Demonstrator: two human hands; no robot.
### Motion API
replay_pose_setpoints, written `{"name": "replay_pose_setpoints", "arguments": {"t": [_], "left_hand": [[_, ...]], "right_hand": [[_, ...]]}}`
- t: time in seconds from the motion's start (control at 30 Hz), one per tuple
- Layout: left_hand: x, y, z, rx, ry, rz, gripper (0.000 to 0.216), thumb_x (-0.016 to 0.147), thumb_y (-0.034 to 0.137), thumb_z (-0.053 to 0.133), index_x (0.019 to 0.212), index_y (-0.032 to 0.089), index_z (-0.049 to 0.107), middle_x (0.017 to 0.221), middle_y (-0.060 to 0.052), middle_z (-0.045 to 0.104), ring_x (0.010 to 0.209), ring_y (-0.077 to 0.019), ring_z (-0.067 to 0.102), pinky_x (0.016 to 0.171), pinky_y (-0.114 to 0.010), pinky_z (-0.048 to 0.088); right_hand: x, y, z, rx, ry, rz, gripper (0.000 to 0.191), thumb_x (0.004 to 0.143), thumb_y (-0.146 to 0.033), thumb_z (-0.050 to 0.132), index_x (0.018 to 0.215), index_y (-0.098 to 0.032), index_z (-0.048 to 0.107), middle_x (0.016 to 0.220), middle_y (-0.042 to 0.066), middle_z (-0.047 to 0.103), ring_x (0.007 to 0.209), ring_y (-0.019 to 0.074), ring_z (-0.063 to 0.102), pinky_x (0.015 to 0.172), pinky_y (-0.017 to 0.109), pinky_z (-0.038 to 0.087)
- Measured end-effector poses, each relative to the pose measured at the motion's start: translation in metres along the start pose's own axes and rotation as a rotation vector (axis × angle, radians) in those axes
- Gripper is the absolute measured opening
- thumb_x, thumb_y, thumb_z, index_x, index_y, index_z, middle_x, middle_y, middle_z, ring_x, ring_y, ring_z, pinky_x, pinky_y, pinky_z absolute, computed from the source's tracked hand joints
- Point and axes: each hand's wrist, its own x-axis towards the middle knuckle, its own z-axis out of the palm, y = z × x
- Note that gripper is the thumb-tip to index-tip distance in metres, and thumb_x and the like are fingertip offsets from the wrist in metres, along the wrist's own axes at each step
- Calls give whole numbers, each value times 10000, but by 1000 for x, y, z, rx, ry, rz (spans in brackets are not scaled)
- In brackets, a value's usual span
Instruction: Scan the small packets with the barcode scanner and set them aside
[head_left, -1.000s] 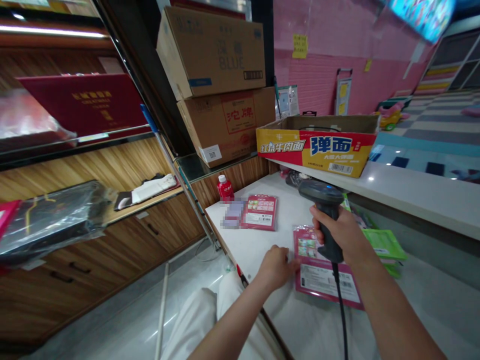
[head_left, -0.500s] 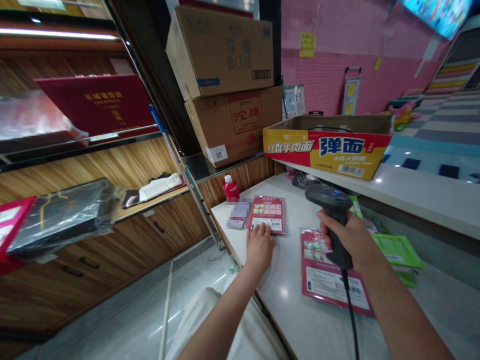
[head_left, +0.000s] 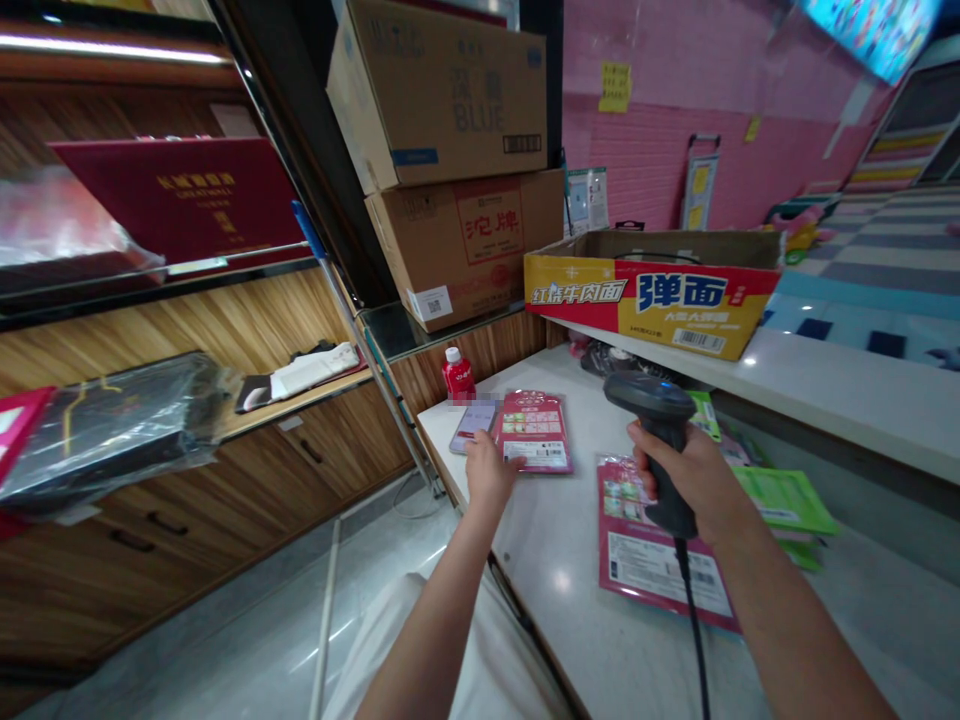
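Note:
A black corded barcode scanner [head_left: 660, 400] is gripped in my right hand [head_left: 701, 480], its head turned toward the far left. Below it on the counter lies a large pink-red packet [head_left: 652, 555] with a white label. My left hand [head_left: 491, 475] has its fingers apart at the lower edge of a phone [head_left: 471, 425] with a lit screen. Its thumb reaches the lower left corner of a smaller pink-red packet [head_left: 532, 425]. Whether the fingertips press on the phone, I cannot tell. Just behind the phone stands a red bottle with a white cap [head_left: 458, 374].
Green packets [head_left: 787, 500] lie right of the scanner, under a raised white ledge [head_left: 847, 390]. On that ledge sits an open noodle carton [head_left: 652, 300]. Two stacked cardboard boxes [head_left: 465, 230] stand at the back. A blue-tipped pole [head_left: 330, 265] leans by the wooden shelves at left.
My left hand has slid left from the smaller packet to the phone's lower edge. The right hand still holds the scanner in nearly the same place.

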Motion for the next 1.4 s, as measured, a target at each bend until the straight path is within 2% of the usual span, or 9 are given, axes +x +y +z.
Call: {"name": "replay_pose_setpoints", "arguments": {"t": [0.07, 0.13, 0.23, 0.3, 0.4, 0.7, 1.03, 1.2, 1.4], "left_hand": [[4, -6, 0, -341, -114, -109, 504, 561, 203, 835, 958, 134, 532, 926, -86, 632, 786, -200, 616, 654, -283, 459], [6, -10, -1, -668, -336, -244, 389, 570, 228, 823, 840, 138, 556, 750, -33, 625, 619, -141, 575, 556, -245, 429], [7, -9, -1, -963, -566, -402, 313, 590, 243, 800, 785, 138, 579, 676, -12, 620, 541, -99, 552, 516, -220, 440], [6, -7, 2, -1075, -533, -403, 339, 571, 204, 798, 836, 148, 594, 746, -26, 661, 618, -122, 612, 568, -241, 501], [9, -3, 8, -1181, -397, -300, 376, 576, 197, 777, 904, 157, 599, 851, -47, 694, 719, -168, 661, 632, -301, 554], [37, -1, 29, -1244, -105, -147, 345, 598, 231, 728, 902, 134, 596, 860, -48, 693, 800, -180, 666, 732, -326, 551], [46, -5, 30, -1172, -41, -164, 314, 565, 241, 726, 837, 152, 600, 723, 8, 635, 630, -122, 606, 620, -266, 516], [44, -2, 28, -1248, -73, -117, 393, 535, 278, 755, 874, 144, 608, 759, -20, 665, 706, -162, 646, 691, -317, 540], [33, 5, 18, -1210, -104, -161, 360, 571, 258, 743, 882, 144, 603, 815, -43, 682, 783, -194, 666, 716, -341, 557]], "right_hand": [[1, 2, -1, 2, -7, 1, 342, 686, -465, 745, 732, -199, 534, 464, -67, 529, 347, 85, 454, 313, 194, 395], [3, 4, -1, 8, -4, 3, 345, 685, -464, 747, 755, -203, 533, 471, -71, 531, 350, 88, 460, 311, 196, 395], [5, 8, 0, 11, 7, 25, 363, 671, -471, 757, 791, -205, 541, 503, -71, 551, 354, 90, 472, 308, 199, 394], [6, 10, 1, 8, 3, 36, 363, 671, -471, 753, 807, -202, 550, 512, -72, 553, 356, 87, 475, 311, 196, 393], [8, 15, 5, -16, -30, 52, 340, 703, -466, 720, 830, -201, 550, 497, -80, 543, 345, 82, 464, 310, 189, 382], [12, 32, 17, -131, -106, 107, 290, 688, -399, 713, 721, -210, 496, 422, -91, 512, 290, 93, 447, 282, 200, 366], [8, 27, 18, -145, -114, 143, 307, 696, -416, 701, 658, -221, 468, 391, -89, 486, 286, 94, 439, 278, 199, 369], [6, 26, 18, -125, -130, 127, 314, 697, -422, 698, 637, -216, 469, 407, -85, 492, 288, 89, 440, 274, 193, 361], [7, 22, 16, -104, -128, 120, 315, 688, -427, 713, 667, -215, 480, 421, -84, 505, 299, 90, 446, 285, 199, 371]]}}
